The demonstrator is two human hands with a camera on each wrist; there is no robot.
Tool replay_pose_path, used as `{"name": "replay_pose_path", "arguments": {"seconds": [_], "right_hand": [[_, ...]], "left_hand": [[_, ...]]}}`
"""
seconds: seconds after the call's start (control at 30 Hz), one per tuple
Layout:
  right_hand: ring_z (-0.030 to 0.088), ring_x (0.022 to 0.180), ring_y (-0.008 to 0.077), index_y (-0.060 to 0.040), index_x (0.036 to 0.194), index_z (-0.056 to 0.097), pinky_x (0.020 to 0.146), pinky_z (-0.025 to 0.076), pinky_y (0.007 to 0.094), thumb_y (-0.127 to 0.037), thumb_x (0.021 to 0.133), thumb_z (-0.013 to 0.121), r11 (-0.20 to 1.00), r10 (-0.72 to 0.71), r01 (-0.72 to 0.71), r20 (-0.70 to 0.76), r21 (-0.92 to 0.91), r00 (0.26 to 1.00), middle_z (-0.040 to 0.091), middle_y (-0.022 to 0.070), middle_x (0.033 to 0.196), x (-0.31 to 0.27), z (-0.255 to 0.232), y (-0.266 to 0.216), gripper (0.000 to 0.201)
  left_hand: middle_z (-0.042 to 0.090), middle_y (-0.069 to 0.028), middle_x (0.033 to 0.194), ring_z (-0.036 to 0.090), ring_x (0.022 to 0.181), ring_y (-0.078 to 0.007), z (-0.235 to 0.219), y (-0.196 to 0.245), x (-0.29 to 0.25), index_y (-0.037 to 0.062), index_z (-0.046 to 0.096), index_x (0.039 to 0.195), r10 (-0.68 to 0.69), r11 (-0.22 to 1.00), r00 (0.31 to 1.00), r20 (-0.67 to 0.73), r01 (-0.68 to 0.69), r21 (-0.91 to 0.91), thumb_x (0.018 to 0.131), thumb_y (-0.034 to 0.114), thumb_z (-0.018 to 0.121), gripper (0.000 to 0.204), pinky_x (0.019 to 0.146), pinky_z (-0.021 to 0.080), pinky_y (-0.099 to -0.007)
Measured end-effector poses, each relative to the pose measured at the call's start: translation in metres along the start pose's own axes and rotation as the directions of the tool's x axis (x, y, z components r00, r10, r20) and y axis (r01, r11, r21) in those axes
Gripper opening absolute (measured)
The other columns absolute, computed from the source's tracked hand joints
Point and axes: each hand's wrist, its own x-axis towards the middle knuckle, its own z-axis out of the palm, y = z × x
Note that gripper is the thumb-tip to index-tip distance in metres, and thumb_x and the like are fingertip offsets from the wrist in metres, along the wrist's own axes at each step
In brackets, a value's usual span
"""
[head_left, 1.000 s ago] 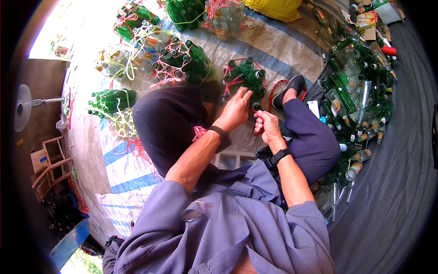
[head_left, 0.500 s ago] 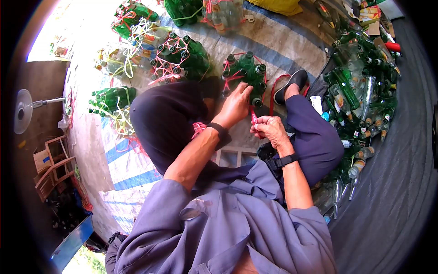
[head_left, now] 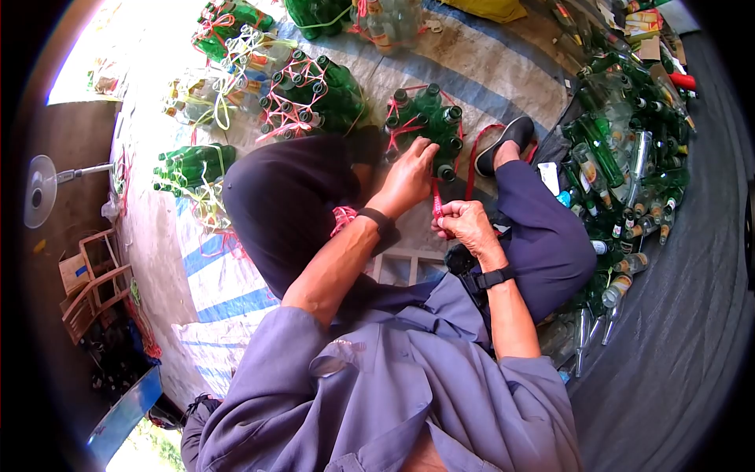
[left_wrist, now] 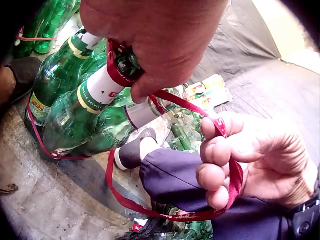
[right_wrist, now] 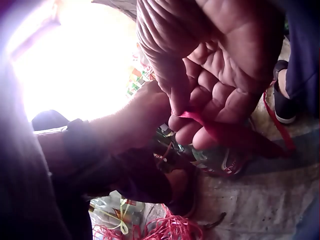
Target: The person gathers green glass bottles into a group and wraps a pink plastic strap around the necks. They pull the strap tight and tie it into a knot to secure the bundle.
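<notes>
A bundle of green glass bottles [head_left: 429,101] stands between the legs, a red ribbon strung around the necks and another band lower around the bodies. My left hand [head_left: 405,179] reaches over the near side, its fingers and thumb around a bottle neck [left_wrist: 129,67] wrapped in the red ribbon. Just to the right, my right hand [head_left: 469,226] pinches the ribbon [left_wrist: 185,104], which stretches from that neck across the fingers. A loose length hangs in a loop below the right hand in the left wrist view.
More tied bottle bundles [head_left: 322,94] stand at the left. A heap of loose bottles [head_left: 621,173] lies on dark sheeting at the right. A shoe [head_left: 515,135] is beside the bundle, with ribbon trailing near it. Pink string [right_wrist: 172,227] lies on the floor; a fan [head_left: 41,191] stands far left.
My right hand has moved slightly down and away from the bottle, drawing a length of ribbon out straight, and its grip has changed from a fist to a pinch. My left hand stays at the neck.
</notes>
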Motion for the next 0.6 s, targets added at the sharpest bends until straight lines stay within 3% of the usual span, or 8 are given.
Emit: {"name": "replay_pose_path", "arguments": {"seconds": [0.27,0.33,0.6], "right_hand": [[0.071,0.076,0.0155,0.0034,0.096,0.07,0.064,0.058,0.0267,-0.003,0.085,0.065,0.999,0.03,-0.03,-0.011,-0.016,0.999,0.072,0.0093,0.086,-0.0002,0.0019,-0.0017,0.013],[0.071,0.076,0.0156,0.0034,0.095,0.07,0.064,0.058,0.0268,-0.003,0.085,0.065,0.999,0.035,-0.036,-0.013,-0.02,0.999,0.072,0.0094,0.086,-0.0011,0.0024,-0.0032,0.013],[0.07,0.072,0.0146,0.0032,0.094,0.069,0.059,0.055,0.0257,-0.006,0.084,0.064,0.998,0.046,-0.047,-0.006,-0.032,0.999,0.072,0.0091,0.085,-0.002,0.0021,-0.0056,0.014]], "left_hand": [[0.054,-0.0189,0.126,0.059,0.111,-0.043,0.0007,0.0022,0.0011,0.0011,0.055,0.125,-0.008,1.0,1.0,0.004,0.008,-0.003,0.069,-0.007,0.065,0.057,0.09,0.053,-0.0451],[0.055,-0.0204,0.119,0.061,0.103,-0.0432,0.001,0.0026,0.0014,-0.0004,0.056,0.122,0.044,0.999,0.998,-0.049,-0.045,-0.007,0.072,-0.007,0.065,0.051,0.082,0.053,-0.0468],[0.054,-0.0207,0.12,0.06,0.103,-0.0438,-0.0003,0.0044,0.0021,-0.0006,0.055,0.122,0.035,0.999,0.999,-0.03,-0.035,-0.01,0.073,-0.007,0.064,0.051,0.082,0.053,-0.0473]]}}
